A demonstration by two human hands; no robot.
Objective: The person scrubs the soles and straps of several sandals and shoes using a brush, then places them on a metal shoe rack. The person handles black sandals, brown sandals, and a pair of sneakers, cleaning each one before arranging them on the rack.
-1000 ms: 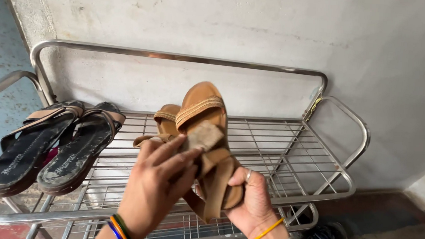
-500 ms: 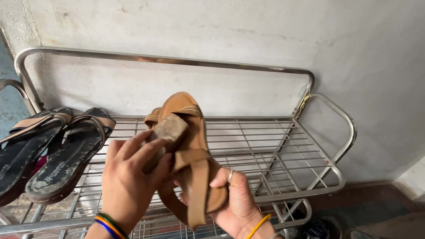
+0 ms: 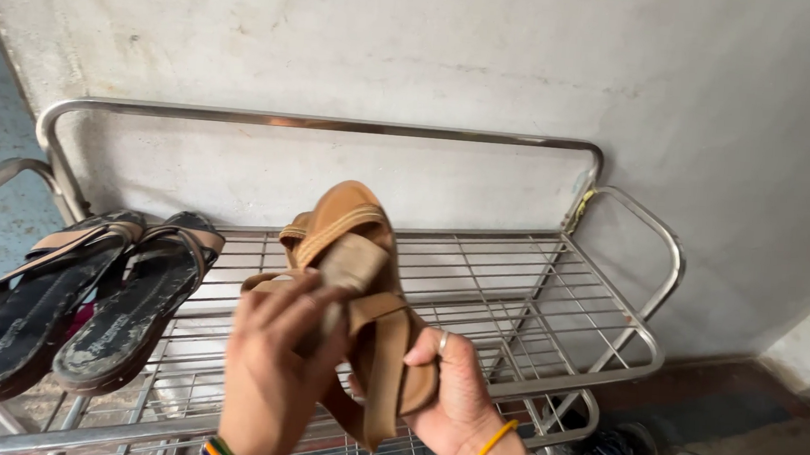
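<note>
Both hands closed on tan sandal (image 3: 362, 301) above wire shoe rack (image 3: 552, 295): left hand (image 3: 271, 380) gripped strap, right hand (image 3: 455, 397) cupped sole; black sandals (image 3: 86, 300) sat left

Grey plaster wall (image 3: 492, 63) behind steel wire rack (image 3: 552, 295) (daylit)

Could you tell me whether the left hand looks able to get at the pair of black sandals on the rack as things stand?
Probably not at once: the left hand is busy on the tan sandals, though the black sandals lie uncovered on the rack to its left.
</note>
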